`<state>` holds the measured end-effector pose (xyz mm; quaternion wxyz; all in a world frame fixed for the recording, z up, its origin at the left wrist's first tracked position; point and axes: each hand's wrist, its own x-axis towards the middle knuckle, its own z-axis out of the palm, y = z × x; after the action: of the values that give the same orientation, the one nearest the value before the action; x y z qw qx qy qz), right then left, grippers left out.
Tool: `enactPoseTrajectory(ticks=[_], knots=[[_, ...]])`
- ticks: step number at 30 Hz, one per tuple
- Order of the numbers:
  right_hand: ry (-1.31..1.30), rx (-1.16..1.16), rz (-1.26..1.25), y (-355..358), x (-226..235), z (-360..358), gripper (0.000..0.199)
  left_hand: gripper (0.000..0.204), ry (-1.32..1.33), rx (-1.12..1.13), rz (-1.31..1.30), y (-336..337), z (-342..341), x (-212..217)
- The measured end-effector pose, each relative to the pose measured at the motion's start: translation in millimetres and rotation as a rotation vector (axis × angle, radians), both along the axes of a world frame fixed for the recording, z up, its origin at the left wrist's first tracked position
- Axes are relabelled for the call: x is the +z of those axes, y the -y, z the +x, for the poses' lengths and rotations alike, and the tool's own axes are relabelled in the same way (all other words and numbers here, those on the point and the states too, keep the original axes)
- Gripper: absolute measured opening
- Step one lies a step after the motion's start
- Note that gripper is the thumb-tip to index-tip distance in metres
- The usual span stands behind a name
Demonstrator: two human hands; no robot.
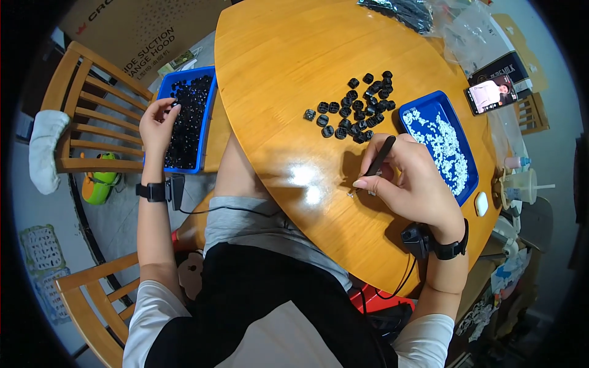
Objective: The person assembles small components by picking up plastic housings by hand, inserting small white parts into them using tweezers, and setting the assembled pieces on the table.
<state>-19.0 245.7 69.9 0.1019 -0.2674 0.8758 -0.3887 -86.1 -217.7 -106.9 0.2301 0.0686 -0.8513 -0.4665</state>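
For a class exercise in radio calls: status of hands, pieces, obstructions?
Left hand over left blue tray, black pieces inside; grip unclear. Right hand grips slim black tool over table. Loose black blocks ahead; nothing seen blocking the tool.

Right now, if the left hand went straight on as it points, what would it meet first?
Likely the black pieces in the blue tray beyond the left hand; depth is unclear.

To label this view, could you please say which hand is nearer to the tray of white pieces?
Right. The right hand is beside the tray of white pieces; the left hand is far off to its left, at the tray of black pieces.
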Motion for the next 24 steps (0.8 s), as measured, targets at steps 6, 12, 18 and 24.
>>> enactPoseTrajectory(ticks=[6, 12, 18, 24], knots=[[-0.008, 0.012, 0.004, -2, -3, -1, 0.02, 0.025, 0.189, 0.186, -0.22, 53, -15, -56], [-0.02, 0.039, 0.026, 2, 4, 1, 0.02, 0.029, 0.231, 0.249, -0.376, 45, -8, -59], [0.025, 0.01, 0.023, 1, 2, -1, 0.02, 0.028, -0.031, 0.152, -0.386, -3, -4, -14], [-0.077, 0.041, 0.056, 2, -1, 1, 0.02, 0.021, -0.278, -0.039, -0.356, -96, 19, 67]])
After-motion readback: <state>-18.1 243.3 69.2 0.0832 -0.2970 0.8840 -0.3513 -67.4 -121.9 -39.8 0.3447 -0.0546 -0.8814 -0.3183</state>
